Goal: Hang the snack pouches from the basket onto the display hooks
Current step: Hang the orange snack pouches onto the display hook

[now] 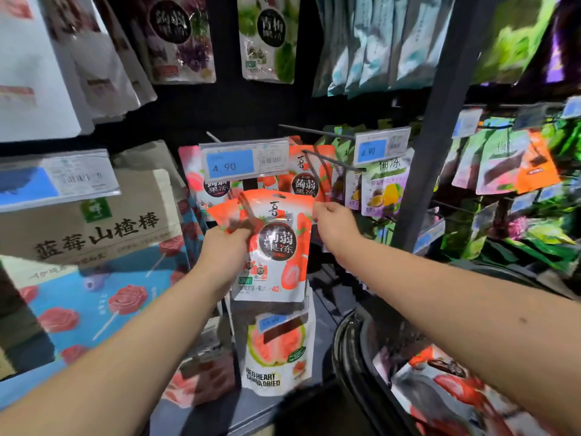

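My left hand (pixel 224 245) grips a small stack of red-and-white strawberry jelly pouches (pixel 276 247) by their upper left corners, held upright in front of the rack. My right hand (pixel 334 226) pinches the top right corner of the front pouch. Just above them a dark wire display hook (pixel 330 158) juts out with matching red pouches (pixel 303 180) hanging behind a blue 4.90 price tag (pixel 243 163). At the lower right the dark round basket (pixel 349 357) holds more red pouches (pixel 456 391).
Passion-fruit pouches (pixel 385 190) hang to the right under a second price tag. A guava pouch (pixel 278 350) hangs below my hands. Boxes with rose lollipop print (pixel 91 297) fill the left. A dark upright post (pixel 437 121) divides the racks.
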### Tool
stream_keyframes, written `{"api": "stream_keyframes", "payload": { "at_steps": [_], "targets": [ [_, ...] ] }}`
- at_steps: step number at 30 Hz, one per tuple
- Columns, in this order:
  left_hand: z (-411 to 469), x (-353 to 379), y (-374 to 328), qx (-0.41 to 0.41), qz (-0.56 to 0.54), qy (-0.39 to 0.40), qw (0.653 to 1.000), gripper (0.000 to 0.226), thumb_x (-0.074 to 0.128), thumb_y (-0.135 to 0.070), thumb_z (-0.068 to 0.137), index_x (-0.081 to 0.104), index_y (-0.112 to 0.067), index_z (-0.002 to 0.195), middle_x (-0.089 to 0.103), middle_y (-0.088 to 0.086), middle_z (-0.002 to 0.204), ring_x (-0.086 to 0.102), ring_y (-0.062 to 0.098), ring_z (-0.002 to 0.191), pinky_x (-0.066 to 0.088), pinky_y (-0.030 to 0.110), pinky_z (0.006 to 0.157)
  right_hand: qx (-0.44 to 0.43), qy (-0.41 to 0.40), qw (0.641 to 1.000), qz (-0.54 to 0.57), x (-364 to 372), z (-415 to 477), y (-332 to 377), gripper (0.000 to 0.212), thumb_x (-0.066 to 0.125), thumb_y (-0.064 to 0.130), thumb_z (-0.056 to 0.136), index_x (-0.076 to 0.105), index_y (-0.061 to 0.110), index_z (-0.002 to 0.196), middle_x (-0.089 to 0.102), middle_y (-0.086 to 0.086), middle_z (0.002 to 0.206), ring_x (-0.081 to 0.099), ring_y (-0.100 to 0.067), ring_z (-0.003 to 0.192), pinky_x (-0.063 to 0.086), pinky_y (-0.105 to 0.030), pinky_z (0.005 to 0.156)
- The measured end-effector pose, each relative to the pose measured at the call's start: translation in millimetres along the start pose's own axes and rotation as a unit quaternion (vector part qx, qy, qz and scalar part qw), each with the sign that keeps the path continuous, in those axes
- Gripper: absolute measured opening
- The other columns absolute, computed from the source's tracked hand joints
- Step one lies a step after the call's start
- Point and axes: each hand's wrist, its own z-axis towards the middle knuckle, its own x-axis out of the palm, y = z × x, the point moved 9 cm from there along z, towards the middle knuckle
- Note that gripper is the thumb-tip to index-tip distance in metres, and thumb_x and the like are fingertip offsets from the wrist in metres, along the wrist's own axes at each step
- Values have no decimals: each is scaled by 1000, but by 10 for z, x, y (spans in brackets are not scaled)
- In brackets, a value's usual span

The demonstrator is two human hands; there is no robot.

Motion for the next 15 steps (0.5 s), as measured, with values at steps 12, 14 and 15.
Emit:
{"api": "stream_keyframes", "payload": {
  "at_steps": [12, 14, 15],
  "targets": [
    [-538, 399, -52, -36, -32, 16, 999, 53, 78, -48, 82, 45, -11, 61, 45, 15, 60, 47, 25, 56, 41, 31, 57, -67, 102, 992, -14, -324, -1349, 93, 92, 84, 15, 82, 32, 24, 157, 57, 7, 135, 63, -5, 100, 49, -4, 63],
    [-612, 467, -93, -18, 0, 38, 999, 51, 73, -39, 91, 43, -14, 58, 44, 1, 47, 45, 15, 42, 36, 22, 48, -67, 84, 994, -5, -453, -1397, 66, 95, 80, 9, 85, 25, 23, 161, 55, 3, 141, 62, -3, 104, 49, -3, 66],
    [-654, 505, -131, -6, 5, 53, 999, 48, 71, -36, 92, 47, -12, 58, 48, -5, 42, 47, 10, 38, 37, 20, 46, -70, 72, 995, 1, -527, -1417, 63, 93, 78, 6, 87, 25, 26, 161, 55, 3, 139, 63, -1, 104, 52, -6, 72]
  ]
}}
